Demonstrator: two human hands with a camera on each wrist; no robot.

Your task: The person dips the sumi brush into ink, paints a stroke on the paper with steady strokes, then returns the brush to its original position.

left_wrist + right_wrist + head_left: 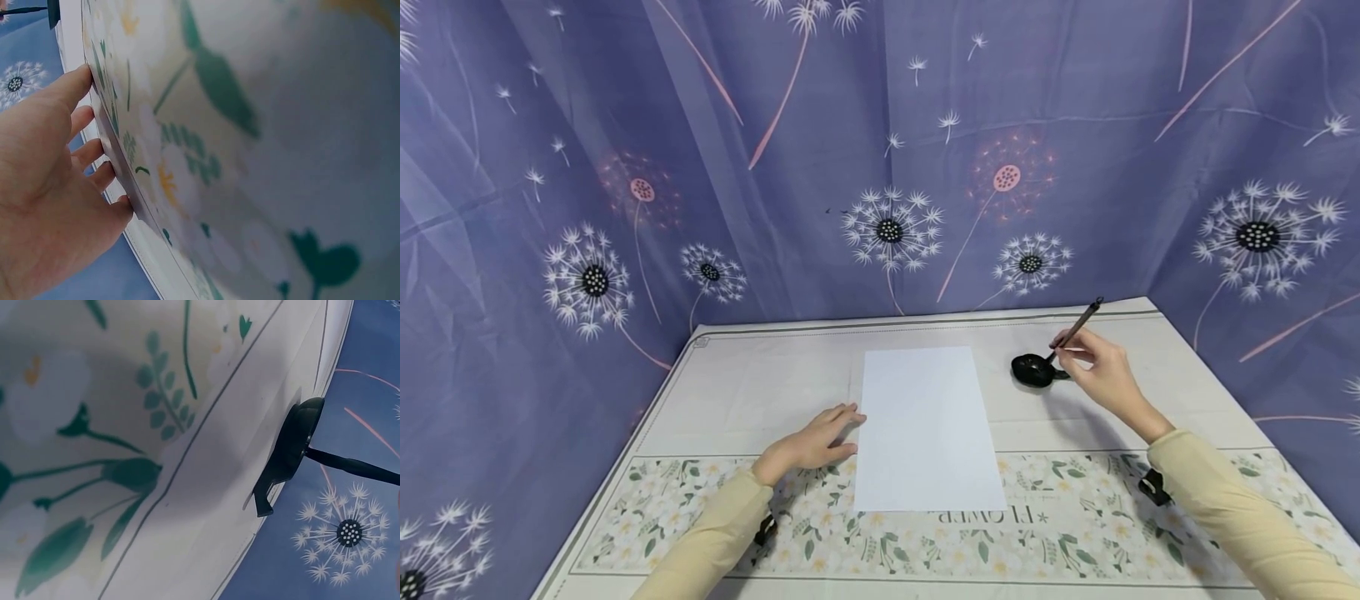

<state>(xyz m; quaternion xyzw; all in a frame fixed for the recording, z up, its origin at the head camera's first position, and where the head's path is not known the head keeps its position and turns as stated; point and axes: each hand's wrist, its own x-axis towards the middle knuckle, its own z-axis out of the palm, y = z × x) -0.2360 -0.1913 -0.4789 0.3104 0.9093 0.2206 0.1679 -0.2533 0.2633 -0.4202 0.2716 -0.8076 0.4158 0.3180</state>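
Observation:
My right hand [1103, 371] pinches a calligraphy brush [1082, 322] with a brown handle, tilted over a small black dish [1030, 372] with a short side handle. The lower end of the brush [350, 465] meets the rim of the dish [292, 440] in the right wrist view. A blank white sheet of paper [928, 429] lies in the middle of the table. At its left edge rests my left hand [814, 442], fingers spread, with the fingertips touching the paper's border. In the left wrist view the left hand [59, 169] holds nothing.
A pale tablecloth [760, 375] covers the table, with a printed floral band [820, 542] along the near side. Purple curtains [820, 267] with dandelion prints enclose the back and both sides. Dark bands sit at both wrists.

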